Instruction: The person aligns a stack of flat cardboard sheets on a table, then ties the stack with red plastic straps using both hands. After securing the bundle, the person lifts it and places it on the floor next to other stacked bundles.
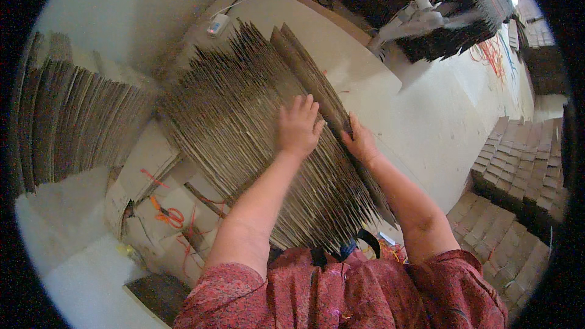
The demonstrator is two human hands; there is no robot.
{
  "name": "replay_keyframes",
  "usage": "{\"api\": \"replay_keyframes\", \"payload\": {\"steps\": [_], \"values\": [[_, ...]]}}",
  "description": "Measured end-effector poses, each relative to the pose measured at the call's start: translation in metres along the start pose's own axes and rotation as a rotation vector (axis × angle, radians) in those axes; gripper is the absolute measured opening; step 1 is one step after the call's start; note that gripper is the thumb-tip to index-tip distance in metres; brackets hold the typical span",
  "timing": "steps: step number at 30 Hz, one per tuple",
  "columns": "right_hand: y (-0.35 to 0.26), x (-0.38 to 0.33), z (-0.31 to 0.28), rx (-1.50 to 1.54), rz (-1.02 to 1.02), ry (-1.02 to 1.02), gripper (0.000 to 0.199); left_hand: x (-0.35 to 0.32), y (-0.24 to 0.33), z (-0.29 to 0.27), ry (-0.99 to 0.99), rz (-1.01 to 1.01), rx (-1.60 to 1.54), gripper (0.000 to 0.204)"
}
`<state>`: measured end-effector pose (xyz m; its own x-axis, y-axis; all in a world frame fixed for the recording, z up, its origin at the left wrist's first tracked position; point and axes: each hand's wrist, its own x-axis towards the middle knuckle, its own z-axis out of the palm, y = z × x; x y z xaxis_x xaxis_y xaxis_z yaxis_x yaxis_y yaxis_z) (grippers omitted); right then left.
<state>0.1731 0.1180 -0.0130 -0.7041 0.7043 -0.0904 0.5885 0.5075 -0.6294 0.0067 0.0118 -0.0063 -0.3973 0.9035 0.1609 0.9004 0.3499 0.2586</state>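
Observation:
A long row of brown flattened cardboard pieces stands on edge on the table, packed side by side. My left hand lies over their upper edges, palm down with fingers stretched out. At the row's right side, my right hand holds the outermost cardboard sheets. Its thumb and a finger show at their edge, while the other fingers are partly hidden. Those outer sheets lean slightly apart from the rest at the far end.
More cardboard is stacked at left. Orange-handled scissors lie among red strings, left of the row. A small white device sits on the pale table. Cardboard bundles stand at right, and a dark bundle lies farther off.

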Motion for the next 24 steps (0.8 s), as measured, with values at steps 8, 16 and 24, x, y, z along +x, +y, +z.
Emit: {"api": "replay_keyframes", "payload": {"steps": [8, 16, 24], "values": [[-0.014, 0.031, -0.019, 0.033, -0.047, -0.001, 0.022, -0.004, -0.006, 0.005, -0.047, -0.046, -0.085, 0.047], [-0.020, 0.066, 0.048, 0.111, -0.057, -0.091, 0.034, -0.003, -0.006, 0.005, 0.088, -0.029, -0.011, 0.053], [-0.053, 0.058, 0.033, 0.117, -0.041, -0.146, 0.064, -0.009, -0.021, -0.016, 0.256, -0.128, -0.397, 0.064]]}}
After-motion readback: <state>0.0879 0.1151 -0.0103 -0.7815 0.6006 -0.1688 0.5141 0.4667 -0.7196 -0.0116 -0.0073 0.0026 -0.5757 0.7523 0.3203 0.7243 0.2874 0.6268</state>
